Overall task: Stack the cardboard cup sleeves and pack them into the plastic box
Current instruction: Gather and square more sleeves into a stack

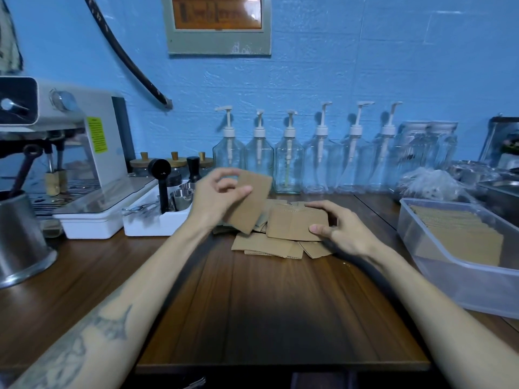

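- My left hand (217, 196) pinches one sleeve (250, 203) above the loose pile (269, 247); a slack pinch could drop it.
- My right hand (341, 230) grips a small stack (295, 223) (edges uneven), which may fan apart.
- The box (460, 279) sits right, partly filled.

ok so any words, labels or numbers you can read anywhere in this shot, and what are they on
Nothing can be read clearly enough to quote.
Yellow-green sticker on the side of the espresso machine: lines of dark print, too small to read.
Framed orange sign on the blue wall: dark lettering, too blurred to read.
Pump bottles, plastic box and cardboard cup sleeves: no visible text.
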